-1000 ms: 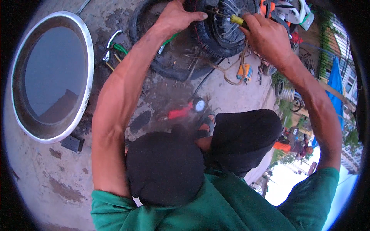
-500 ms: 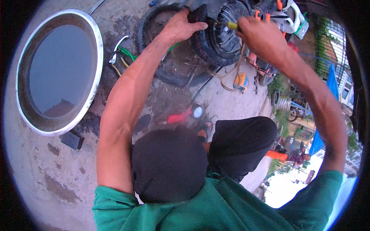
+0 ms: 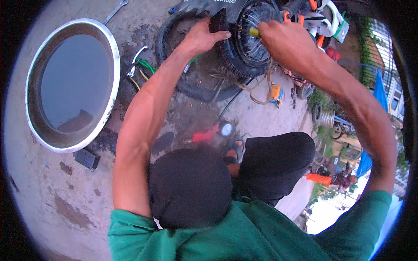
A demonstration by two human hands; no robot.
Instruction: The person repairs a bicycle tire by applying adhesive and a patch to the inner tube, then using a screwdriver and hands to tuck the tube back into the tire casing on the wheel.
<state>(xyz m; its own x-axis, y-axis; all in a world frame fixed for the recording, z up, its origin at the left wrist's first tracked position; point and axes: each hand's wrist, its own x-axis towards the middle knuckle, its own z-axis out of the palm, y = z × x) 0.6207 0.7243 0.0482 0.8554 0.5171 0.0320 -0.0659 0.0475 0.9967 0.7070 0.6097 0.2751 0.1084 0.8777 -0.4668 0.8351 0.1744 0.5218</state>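
Observation:
My left hand [image 3: 201, 37] is closed on the edge of a black tyre [image 3: 232, 58], its thumb lying on the tread. The tyre sits around a dark spoked hub wheel [image 3: 253, 51]. In my right hand [image 3: 285, 39] is a yellow-handled screwdriver [image 3: 254, 31], its shaft reaching the gap between tyre and rim, where the tip is hard to make out. A tan hose [image 3: 260, 101] hangs below the wheel. Another black tyre [image 3: 220, 96] lies flat beneath, partly hidden.
A metal basin of water [image 3: 116, 87] lies left, with a wrench [image 3: 115, 11], green-handled pliers [image 3: 146, 66] and a black block [image 3: 85, 158] around it. A red gauge pump [image 3: 204, 135] is near my foot. An orange-white scooter [image 3: 324, 24] stands right; another person [image 3: 342, 178] is behind.
My right hand and the screwdriver have moved left, closer to the tyre's inner edge. My left hand keeps its grip on the tyre. The whole view has shifted slightly.

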